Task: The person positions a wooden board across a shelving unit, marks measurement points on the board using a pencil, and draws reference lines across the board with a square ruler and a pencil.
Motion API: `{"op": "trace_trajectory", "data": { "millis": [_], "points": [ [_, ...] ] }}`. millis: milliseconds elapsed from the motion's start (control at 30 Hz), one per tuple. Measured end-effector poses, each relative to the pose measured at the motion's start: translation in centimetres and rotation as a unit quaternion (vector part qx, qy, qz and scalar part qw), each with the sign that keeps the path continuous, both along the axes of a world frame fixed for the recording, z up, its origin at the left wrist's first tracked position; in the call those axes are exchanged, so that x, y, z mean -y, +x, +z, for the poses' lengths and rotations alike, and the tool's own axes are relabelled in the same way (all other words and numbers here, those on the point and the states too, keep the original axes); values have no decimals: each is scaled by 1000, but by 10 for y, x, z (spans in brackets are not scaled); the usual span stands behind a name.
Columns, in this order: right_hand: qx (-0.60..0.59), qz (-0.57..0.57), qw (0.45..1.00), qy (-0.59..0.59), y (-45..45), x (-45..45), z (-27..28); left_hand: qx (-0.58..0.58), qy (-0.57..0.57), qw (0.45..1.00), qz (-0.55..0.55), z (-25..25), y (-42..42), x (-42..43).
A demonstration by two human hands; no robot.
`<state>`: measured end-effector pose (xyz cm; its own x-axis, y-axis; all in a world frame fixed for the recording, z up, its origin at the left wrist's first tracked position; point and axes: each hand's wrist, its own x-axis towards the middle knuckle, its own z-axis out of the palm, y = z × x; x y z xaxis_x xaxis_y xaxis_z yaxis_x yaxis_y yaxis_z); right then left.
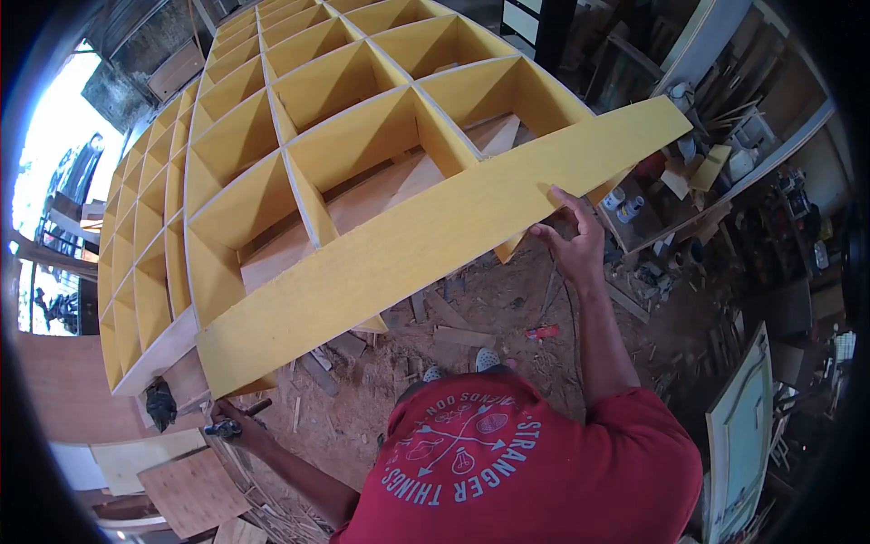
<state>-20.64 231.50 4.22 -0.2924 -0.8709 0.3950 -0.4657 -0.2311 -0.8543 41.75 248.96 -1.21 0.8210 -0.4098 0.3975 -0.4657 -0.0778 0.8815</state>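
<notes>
A long yellow board (435, 222) lies across the near ends of a yellow slatted wooden framework (349, 127), slanting up to the right. My right hand (578, 243) grips the board's near edge right of its middle, with the index finger on its face and the thumb at the edge. Below the board's left end, my left hand (237, 426) is closed around a tool that looks like a hammer (223, 429), with a dark metal head and a short handle end showing. Its fingers are partly hidden.
A dark object (160, 405) hangs at the frame's left corner. Plywood sheets (192, 490) lean at lower left. Wood scraps and a red item (543, 332) lie on the dirt floor. Bottles (629, 209) stand on a cluttered bench at right; a pale panel (739, 435) leans below.
</notes>
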Motion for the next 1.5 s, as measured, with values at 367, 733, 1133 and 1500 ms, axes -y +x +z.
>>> {"op": "trace_trajectory", "data": {
  "millis": [367, 733, 1133, 1500],
  "points": [
    [47, 29, 998, 26, -1, 3, -2, -24, 6, 1000, -3, -2, -2, -1],
    [-31, 16, 999, 31, -4, 1, 1, -24, 87, 996, 23, 3, -8, -5],
    [-1, 30, 998, 47, -1, 0, 1, -10, -50, 998, -43, -2, -9, 3],
    [-51, 50, 997, 33, -4, -6, 2, -117, -37, 988, -98, 40, -14, -17]
  ]
}}
